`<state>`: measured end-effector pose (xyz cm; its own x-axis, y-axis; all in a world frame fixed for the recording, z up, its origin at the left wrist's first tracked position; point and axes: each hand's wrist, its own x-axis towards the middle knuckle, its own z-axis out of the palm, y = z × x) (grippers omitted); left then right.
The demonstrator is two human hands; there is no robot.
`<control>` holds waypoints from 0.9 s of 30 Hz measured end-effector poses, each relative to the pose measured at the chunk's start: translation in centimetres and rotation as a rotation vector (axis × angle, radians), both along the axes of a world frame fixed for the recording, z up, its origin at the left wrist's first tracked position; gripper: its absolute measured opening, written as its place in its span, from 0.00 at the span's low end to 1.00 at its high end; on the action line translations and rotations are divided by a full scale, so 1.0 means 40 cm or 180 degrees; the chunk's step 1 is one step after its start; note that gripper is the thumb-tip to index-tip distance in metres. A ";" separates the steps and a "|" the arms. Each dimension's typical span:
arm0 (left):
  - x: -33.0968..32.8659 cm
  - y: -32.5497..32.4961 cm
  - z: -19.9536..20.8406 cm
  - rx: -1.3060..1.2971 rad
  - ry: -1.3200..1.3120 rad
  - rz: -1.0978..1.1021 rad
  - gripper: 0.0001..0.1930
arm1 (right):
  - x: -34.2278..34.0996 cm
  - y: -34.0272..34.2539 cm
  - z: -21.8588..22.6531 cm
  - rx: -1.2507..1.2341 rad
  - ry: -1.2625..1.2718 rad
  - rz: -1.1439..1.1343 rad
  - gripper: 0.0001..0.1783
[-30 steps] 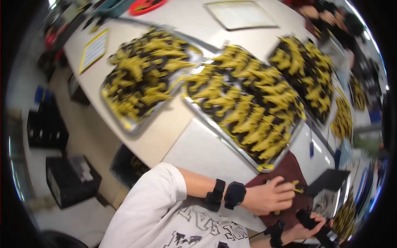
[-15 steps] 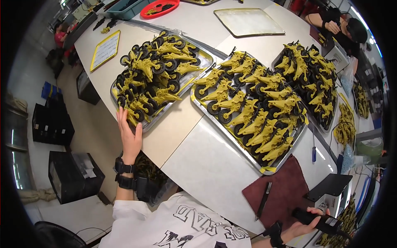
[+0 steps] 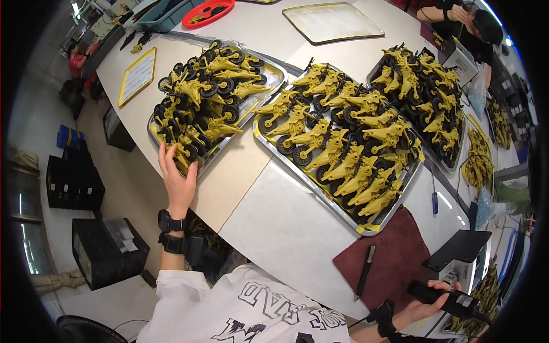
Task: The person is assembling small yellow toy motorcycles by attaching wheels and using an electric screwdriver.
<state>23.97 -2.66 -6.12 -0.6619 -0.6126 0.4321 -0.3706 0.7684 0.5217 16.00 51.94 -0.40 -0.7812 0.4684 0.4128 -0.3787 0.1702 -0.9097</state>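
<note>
On the left, a metal tray (image 3: 216,153) holds a heap of yellow toy motorcycles (image 3: 197,91) with black wheels. At its near corner, my left hand (image 3: 180,180) reaches in with fingers and thumb apart, next to the nearest toy motorcycle (image 3: 186,153); whether it grips the toy cannot be made out. My right hand (image 3: 426,308), at the lower right, is wrapped round a black corded cylindrical hand tool (image 3: 443,298) above a dark red cloth (image 3: 374,260). A black pen-like tool (image 3: 365,273) lies on that cloth.
A second tray (image 3: 320,197) of toy motorcycles in rows stands in the middle, a third loaded tray (image 3: 449,166) behind it. A blue-handled screwdriver (image 3: 435,203) lies at right. Farther off are a bare tray (image 3: 331,23), a red dish (image 3: 209,22) and another person (image 3: 452,17).
My left hand's fingers have moved slightly up and in over the nearest toy motorcycle. My right hand still holds the tool. The whole view has shifted a little.
</note>
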 end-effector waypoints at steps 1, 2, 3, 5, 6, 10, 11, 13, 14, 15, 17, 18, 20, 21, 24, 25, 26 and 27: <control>-0.001 0.001 -0.006 0.0049 0.0045 -0.0002 0.31 | 0.000 0.001 -0.001 -0.0001 0.0001 -0.0057 0.28; 0.002 0.009 -0.006 0.0052 0.0051 -0.0021 0.31 | 0.001 0.003 -0.002 -0.0001 0.0002 -0.0119 0.28; 0.005 0.020 -0.005 -0.0065 -0.0059 -0.0031 0.32 | 0.006 0.004 -0.002 0.0012 0.0002 -0.0169 0.28; 0.016 0.025 -0.016 -0.0200 -0.0129 0.0036 0.35 | 0.005 0.001 -0.001 -0.0122 -0.0032 -0.0093 0.28; 0.022 0.031 -0.017 -0.0415 -0.0127 0.0229 0.35 | 0.004 -0.005 0.005 -0.0044 0.0009 -0.0040 0.28; -0.120 0.239 0.170 -0.0282 0.1635 -0.1088 0.34 | 0.000 -0.017 0.001 0.0074 -0.0024 -0.0139 0.37; -0.180 0.283 0.194 -0.0343 0.1156 -0.1634 0.32 | 0.004 -0.008 -0.002 0.0116 0.0005 -0.0157 0.33; -0.313 0.341 0.186 -0.0165 0.0490 -0.2216 0.28 | 0.007 0.000 0.000 0.0180 0.0084 -0.0239 0.29; -0.381 0.353 0.142 0.0099 0.0292 -0.2268 0.26 | 0.010 -0.002 0.000 0.0152 0.0095 -0.0258 0.29; -0.414 0.343 0.133 0.0259 0.0407 -0.2294 0.25 | 0.004 -0.009 0.007 0.0062 0.0133 -0.0186 0.30; -0.501 0.344 0.131 0.0132 0.0578 -0.2525 0.25 | 0.010 -0.011 0.008 0.0080 0.0110 -0.0222 0.34; -0.546 0.356 0.134 0.0130 0.0542 -0.2700 0.25 | 0.026 -0.008 0.007 0.0109 -0.0010 -0.0219 0.38; -0.618 0.376 0.135 -0.0292 0.0430 -0.2718 0.25 | 0.033 -0.015 0.010 0.0018 -0.0017 -0.0342 0.37; -0.655 0.375 0.108 -0.0476 0.0199 -0.2604 0.26 | 0.035 -0.015 0.009 0.0018 -0.0009 -0.0256 0.34; -0.719 0.383 0.067 -0.0061 -0.0481 -0.2400 0.25 | 0.032 -0.033 0.020 0.0061 0.0042 -0.0402 0.31; -0.725 0.382 0.071 0.0032 -0.0568 -0.2441 0.24 | 0.035 -0.040 0.020 0.0122 0.0066 -0.0420 0.31; -0.740 0.377 0.053 0.0051 -0.0430 -0.2392 0.24 | 0.037 -0.044 0.020 0.0182 0.0087 -0.0429 0.32; -0.750 0.369 0.056 0.0362 -0.0480 -0.2427 0.24 | 0.036 -0.045 0.014 0.0215 0.0115 -0.0485 0.32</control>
